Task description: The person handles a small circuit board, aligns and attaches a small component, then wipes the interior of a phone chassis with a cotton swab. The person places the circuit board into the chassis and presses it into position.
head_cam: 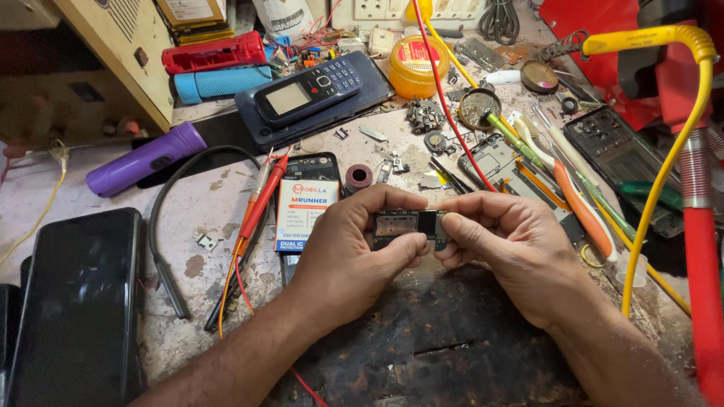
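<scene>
A small circuit board [411,226], held level above the scorched mat [445,339] on my counter [219,181]: my left hand [354,249] pinches its left end, my right hand [505,241] its right. A phone battery [305,213] lies just left; red probes [260,200], keypad phone [308,92], purple torch [145,160] beyond.

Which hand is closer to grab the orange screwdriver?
Probably the right hand. The orange screwdriver lies just beside it on that side, while the left hand sits farther away. Both hands pinch the small circuit board.
</scene>
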